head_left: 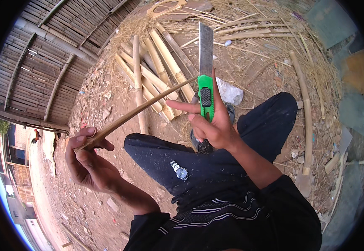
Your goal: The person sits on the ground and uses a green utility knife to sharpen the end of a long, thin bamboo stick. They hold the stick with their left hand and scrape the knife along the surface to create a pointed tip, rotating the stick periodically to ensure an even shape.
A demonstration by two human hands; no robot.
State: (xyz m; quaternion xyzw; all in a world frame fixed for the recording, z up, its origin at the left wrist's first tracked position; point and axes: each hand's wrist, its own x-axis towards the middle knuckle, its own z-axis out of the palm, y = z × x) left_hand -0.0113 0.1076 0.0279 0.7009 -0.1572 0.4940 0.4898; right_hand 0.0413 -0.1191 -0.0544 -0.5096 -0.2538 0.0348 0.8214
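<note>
My left hand (93,161) pinches the near end of a thin bamboo stick (138,109), which slants up and away to the right. In my right hand (216,125) is a green utility knife (206,94) with its long blade (206,46) slid out and pointing away from me. The stick's far end reaches the knife beside the base of the blade; whether they touch I cannot tell. My right index finger stretches left beneath the stick. A wristwatch (181,172) with a metal band lies on my dark trousers (157,161), between my forearms.
Split bamboo pieces (159,58) lie piled on the dirt ahead, near a whitish stone (231,91). A long-handled tool (303,104) rests along the right. Bamboo shavings and strips (253,31) cover the far ground. A woven bamboo wall (44,50) stands at the left.
</note>
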